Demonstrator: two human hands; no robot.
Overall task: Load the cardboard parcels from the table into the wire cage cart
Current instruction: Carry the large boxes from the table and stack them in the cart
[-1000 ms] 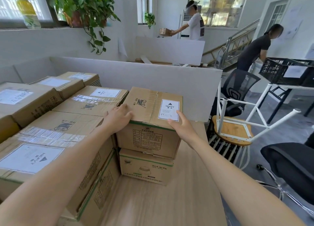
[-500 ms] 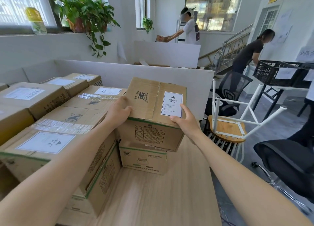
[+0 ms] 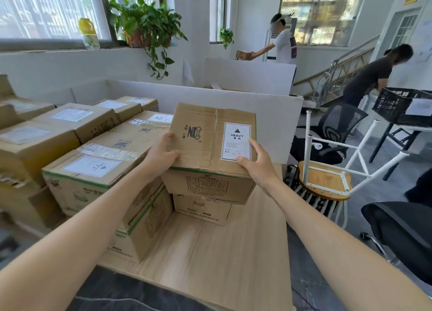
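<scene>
Since the earlier frames the top parcel (image 3: 205,147) has come up and toward me, and its near face now overhangs the lower parcel (image 3: 203,209) it was stacked on. I cannot tell whether the two still touch at the back.

My left hand (image 3: 161,155) clamps the near-left top corner and my right hand (image 3: 256,168) the near-right one, its thumb lying on the HEAVY label (image 3: 236,141). The remaining fingers of both hands curl out of sight down the side faces.

The parcel sits dead ahead between my hands, neither arm nearer, with its top seam running away from me. The left stack (image 3: 98,168) stands close against the left side, so I judge the free way out is toward me and to the right, over the bare table (image 3: 210,264).

The wire cage cart is nowhere in view, so I cannot say which way the carry goes. The parcel's underside and far face are hidden.
</scene>
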